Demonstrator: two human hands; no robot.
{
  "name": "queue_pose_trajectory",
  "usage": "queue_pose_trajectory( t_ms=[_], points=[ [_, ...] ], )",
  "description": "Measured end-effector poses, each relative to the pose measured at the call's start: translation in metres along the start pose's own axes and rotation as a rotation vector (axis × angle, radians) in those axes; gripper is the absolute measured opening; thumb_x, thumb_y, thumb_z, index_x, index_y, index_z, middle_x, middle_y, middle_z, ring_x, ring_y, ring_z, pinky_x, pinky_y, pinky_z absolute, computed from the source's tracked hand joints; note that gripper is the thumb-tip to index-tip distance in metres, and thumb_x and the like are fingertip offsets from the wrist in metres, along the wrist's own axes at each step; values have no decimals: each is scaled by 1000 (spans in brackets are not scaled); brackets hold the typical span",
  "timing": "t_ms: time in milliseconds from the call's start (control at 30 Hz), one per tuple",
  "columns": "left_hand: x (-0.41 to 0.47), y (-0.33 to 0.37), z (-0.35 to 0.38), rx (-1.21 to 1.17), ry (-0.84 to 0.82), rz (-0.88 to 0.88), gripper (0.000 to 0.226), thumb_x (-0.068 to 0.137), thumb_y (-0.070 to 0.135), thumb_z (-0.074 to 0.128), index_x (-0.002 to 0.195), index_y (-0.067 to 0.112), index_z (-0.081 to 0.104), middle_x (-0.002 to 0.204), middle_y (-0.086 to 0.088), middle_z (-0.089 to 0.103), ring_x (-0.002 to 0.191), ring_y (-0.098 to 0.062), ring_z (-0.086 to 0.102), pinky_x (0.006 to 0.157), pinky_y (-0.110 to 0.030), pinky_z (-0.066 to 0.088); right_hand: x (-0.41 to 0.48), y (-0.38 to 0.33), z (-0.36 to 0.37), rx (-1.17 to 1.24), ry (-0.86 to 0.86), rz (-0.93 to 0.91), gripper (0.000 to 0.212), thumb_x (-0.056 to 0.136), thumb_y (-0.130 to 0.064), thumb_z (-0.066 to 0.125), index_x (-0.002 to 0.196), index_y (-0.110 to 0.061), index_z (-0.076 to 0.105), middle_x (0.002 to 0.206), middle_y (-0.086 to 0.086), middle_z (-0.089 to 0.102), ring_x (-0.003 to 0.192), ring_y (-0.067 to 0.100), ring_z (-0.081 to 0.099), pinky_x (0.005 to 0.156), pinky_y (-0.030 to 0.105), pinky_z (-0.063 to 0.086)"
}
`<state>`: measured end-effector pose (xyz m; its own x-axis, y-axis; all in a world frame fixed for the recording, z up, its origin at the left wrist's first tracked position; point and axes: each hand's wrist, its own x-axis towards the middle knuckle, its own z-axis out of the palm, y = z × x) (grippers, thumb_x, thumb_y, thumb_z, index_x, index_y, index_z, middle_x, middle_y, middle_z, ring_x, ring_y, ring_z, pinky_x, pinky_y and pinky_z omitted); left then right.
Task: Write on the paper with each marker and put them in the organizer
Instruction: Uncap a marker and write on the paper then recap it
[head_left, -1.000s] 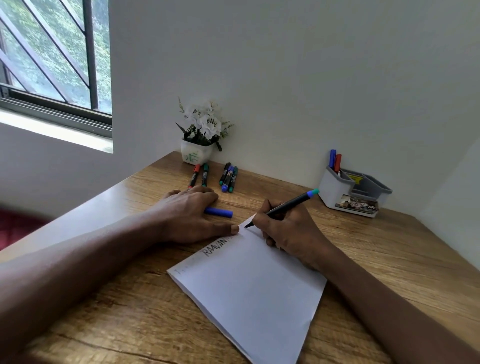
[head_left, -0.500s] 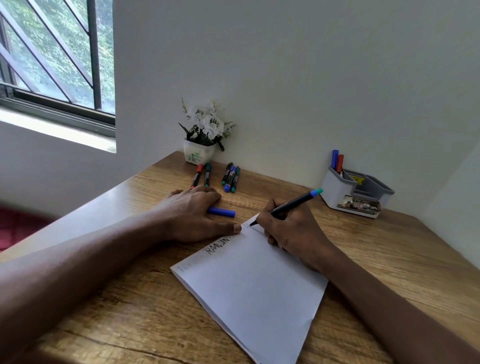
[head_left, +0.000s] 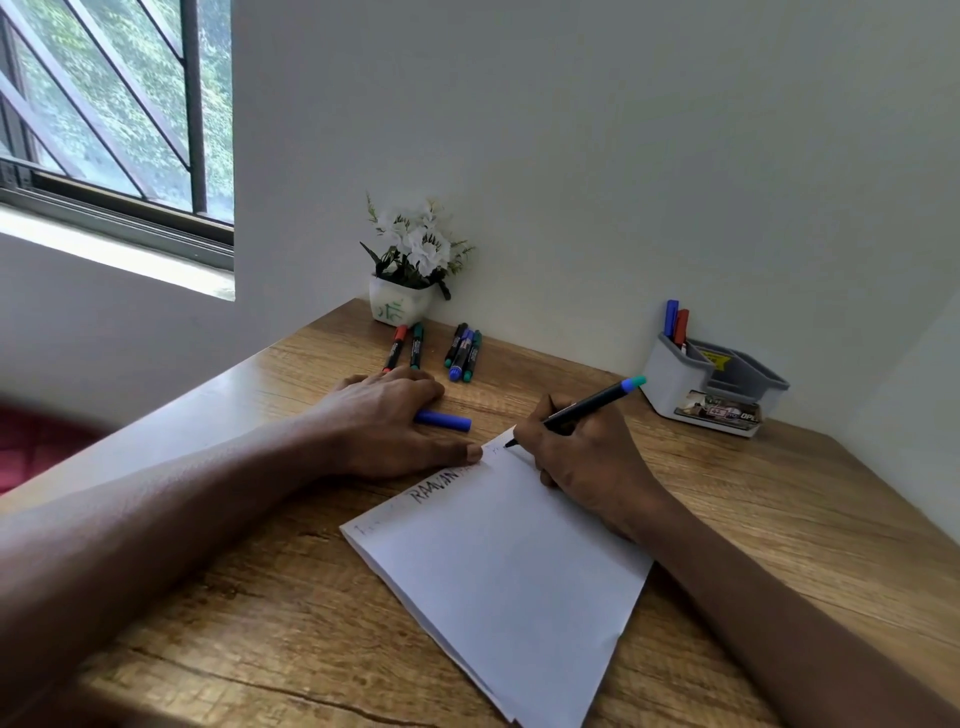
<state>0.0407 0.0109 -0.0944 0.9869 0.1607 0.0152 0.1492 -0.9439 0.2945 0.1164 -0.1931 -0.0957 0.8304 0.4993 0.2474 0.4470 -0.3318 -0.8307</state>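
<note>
Bare desk (head_left: 753, 493) runs from right hand (head_left: 587, 457) to organizer (head_left: 670, 387), whose left slot holds two markers (head_left: 677, 327).

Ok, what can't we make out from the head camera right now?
Head view only.
- Blue cap: one end hidden under the left hand; whether fingers grip it, unclear.
- Paper: near corner cut off by bottom edge; faint marks by the marker tip too small.
- Organizer: wall hides the lower parts of two markers; label too small to read.
</note>
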Motion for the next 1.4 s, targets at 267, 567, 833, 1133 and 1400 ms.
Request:
queue_pose_trajectory(
  t_ms=[267, 567, 833, 1133, 1400],
  points=[
    [2, 0, 0, 1, -7, -2, 96, 75, 88, 45, 151, 30, 38, 163, 6, 29, 144, -19, 35, 118, -49, 29, 1, 2, 0, 44, 9, 38, 15, 90, -13, 71, 83, -1, 65, 54, 1, 59, 47, 10, 54, 48, 22, 47],
    [2, -1, 0, -3, -3, -2, 95, 76, 87, 47, 152, 30, 37, 163, 5, 29, 145, -19, 34, 119, -50, 28, 1, 2, 3, -12, 66, 35, 14, 88, -14, 73, 85, -2, 67, 59, 4, 65, 46, 9, 59, 46, 18, 46],
    [0, 0, -1, 1, -9, 5, 93, 77, 87, 46, 150, 30, 39, 162, 5, 30, 144, -20, 35, 119, -52, 27, 2, 1, 4, -21, 81, 59, 17, 89, -15, 72, 84, 0, 66, 58, 5, 64, 44, 8, 58, 43, 18, 44],
    [2, 0, 0, 7, -12, -2, 92, 78, 86, 46, 151, 31, 38, 163, 6, 28, 146, -20, 33, 120, -52, 25, 2, 1, 5, 23, 128, 100, 17, 89, -18, 72, 89, -2, 67, 61, 5, 63, 47, 8, 59, 43, 15, 43],
    [1, -1, 0, -1, -7, 10, 91, 78, 86, 46, 151, 32, 38, 162, 6, 30, 145, -20, 34, 120, -52, 25, 0, -2, 5, 7, 119, 115, 20, 90, -18, 71, 91, 2, 66, 61, 7, 64, 46, 8, 59, 43, 17, 44]
  ],
)
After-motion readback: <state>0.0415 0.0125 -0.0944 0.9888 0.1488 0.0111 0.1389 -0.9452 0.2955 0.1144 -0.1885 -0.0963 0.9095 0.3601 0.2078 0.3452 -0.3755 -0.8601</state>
